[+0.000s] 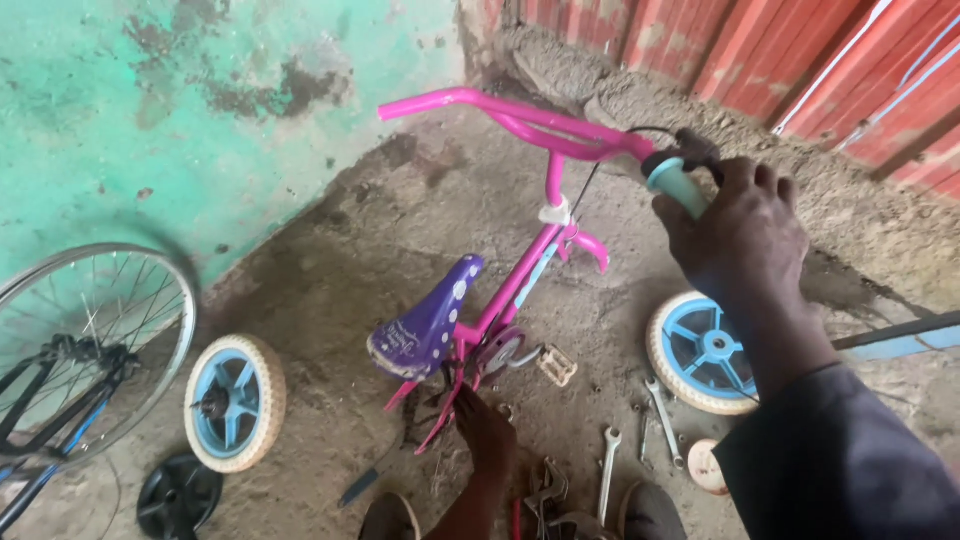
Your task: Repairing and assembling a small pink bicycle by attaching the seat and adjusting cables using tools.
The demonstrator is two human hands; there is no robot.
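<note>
Nearest, the left hand point(487, 425) grips the rear fork of the pink bicycle frame point(520, 280), fingers closed on it below the purple saddle point(425, 325). Wrenches point(662, 420) lie on the floor right of the frame, beside a blue wheel point(697, 352). Farther up, the right hand point(740, 235) wraps shut around the teal handlebar grip point(675, 185).

Pink child's bicycle frame point(520, 280) at centre frame, wheels off, purple saddle point(425, 325) pointing lower left. Right hand point(735, 235) wrapped around teal handlebar grip point(672, 185) at upper right; left hand point(485, 425) low at rear fork, bottom centre. Blue-spoked wheels point(235, 402) left and right. Wrenches point(660, 420) on dirt floor point(330, 290), lower right.
</note>
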